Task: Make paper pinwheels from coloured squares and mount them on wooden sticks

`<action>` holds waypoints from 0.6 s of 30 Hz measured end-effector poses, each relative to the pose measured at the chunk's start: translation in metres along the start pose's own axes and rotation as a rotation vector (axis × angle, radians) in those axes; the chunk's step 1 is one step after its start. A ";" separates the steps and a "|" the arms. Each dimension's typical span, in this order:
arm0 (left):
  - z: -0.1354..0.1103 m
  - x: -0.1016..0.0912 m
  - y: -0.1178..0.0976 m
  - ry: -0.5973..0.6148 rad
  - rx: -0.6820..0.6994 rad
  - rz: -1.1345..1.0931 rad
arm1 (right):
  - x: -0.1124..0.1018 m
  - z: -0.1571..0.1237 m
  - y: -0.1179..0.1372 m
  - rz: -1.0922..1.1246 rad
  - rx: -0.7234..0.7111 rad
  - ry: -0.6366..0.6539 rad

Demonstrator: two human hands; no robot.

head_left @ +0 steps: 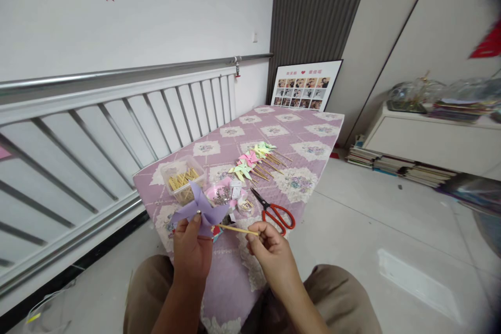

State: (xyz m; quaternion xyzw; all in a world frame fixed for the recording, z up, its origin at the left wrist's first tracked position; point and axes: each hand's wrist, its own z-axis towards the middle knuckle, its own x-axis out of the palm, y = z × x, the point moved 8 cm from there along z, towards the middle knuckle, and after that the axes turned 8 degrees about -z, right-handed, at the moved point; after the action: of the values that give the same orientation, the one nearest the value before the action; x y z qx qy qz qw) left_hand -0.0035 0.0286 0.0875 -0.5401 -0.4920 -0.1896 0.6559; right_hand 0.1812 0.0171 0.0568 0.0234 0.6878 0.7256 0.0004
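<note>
My left hand [191, 248] is closed on a purple paper pinwheel [200, 210], thumb pressing its centre where a pin head shows. My right hand [270, 248] pinches the end of a thin wooden stick [237, 229] that runs from the pinwheel's back toward my fingers. Both hands hover over the near end of a low table with a purple floral cloth [297, 141]. My knees in brown trousers show below.
On the table lie red-handled scissors [276, 212], a clear box of sticks [182, 178], small containers of pins and beads [225, 194] and a row of finished pastel pinwheels [252, 159]. A white railing stands at left, a framed photo board [303, 86] at the far end, stacked books on the floor at right.
</note>
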 end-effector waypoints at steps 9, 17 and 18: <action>-0.008 -0.002 0.009 0.046 -0.047 0.022 | 0.005 -0.003 -0.003 0.186 0.070 -0.040; -0.016 -0.003 0.022 0.047 -0.120 0.012 | 0.008 -0.002 -0.004 0.251 0.062 -0.035; -0.017 -0.002 0.023 0.048 -0.132 0.007 | 0.008 -0.002 -0.004 0.245 0.058 -0.040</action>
State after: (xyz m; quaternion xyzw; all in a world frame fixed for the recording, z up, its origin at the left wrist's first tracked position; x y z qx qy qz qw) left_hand 0.0209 0.0207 0.0748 -0.5790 -0.4608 -0.2323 0.6312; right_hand 0.1731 0.0159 0.0527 0.1218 0.7003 0.6994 -0.0751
